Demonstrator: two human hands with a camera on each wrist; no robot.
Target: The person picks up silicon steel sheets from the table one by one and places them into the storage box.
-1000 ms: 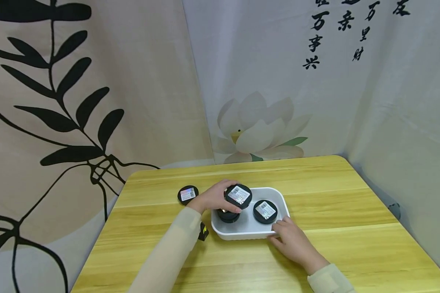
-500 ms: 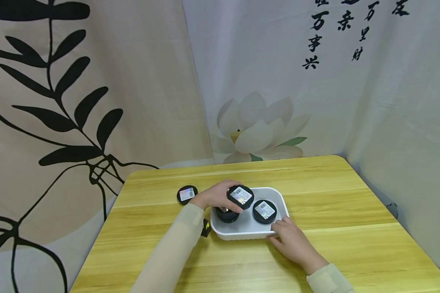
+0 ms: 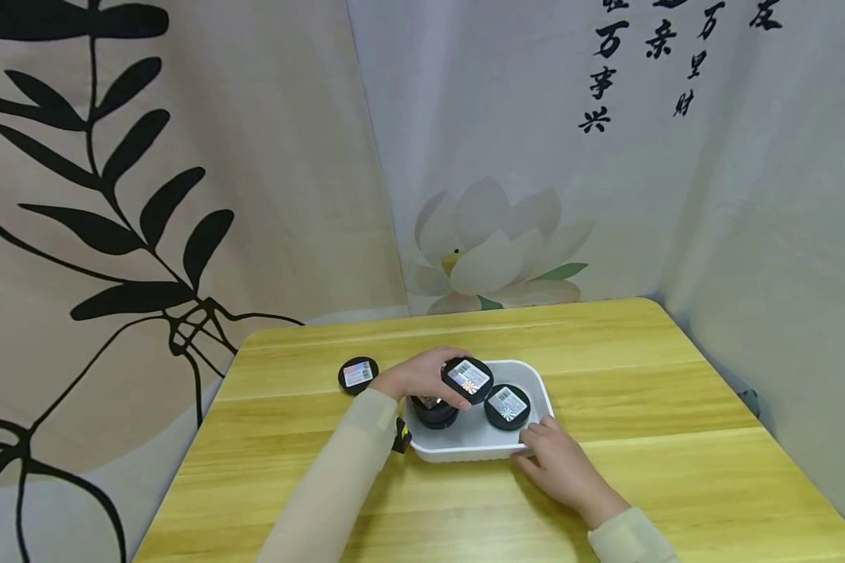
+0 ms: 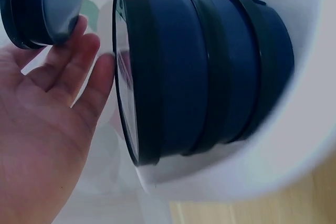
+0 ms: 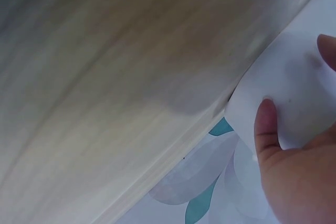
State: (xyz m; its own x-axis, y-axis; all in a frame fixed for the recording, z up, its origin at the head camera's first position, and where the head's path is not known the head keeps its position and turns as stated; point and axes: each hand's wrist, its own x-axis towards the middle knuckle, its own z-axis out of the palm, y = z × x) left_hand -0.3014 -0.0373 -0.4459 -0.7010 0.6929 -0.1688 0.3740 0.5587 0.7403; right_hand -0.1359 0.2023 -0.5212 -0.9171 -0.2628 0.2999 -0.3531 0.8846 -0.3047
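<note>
Over the white plastic tray (image 3: 479, 452), my left hand (image 3: 422, 377) grips a round black-lidded tub (image 3: 468, 380) with a white label. In the left wrist view the dark side of this tub (image 4: 63, 6) sits at my fingers. Close beside that hand, a stack of similar tubs (image 4: 178, 72) stands inside the tray's left part. Another labelled tub (image 3: 508, 407) lies to the right in the tray. My right hand (image 3: 562, 471) holds the tray's front right rim, fingers over the edge. The right wrist view shows its thumb (image 5: 268, 124) against the outer wall.
One more round tub (image 3: 357, 376) with a label lies on the wooden table (image 3: 648, 391), left of the tray. Printed curtains (image 3: 303, 156) hang behind the table and along its sides.
My left hand has shifted slightly to the right with the tub, bringing it nearer the tub on the tray's right. The right hand keeps its place on the rim.
</note>
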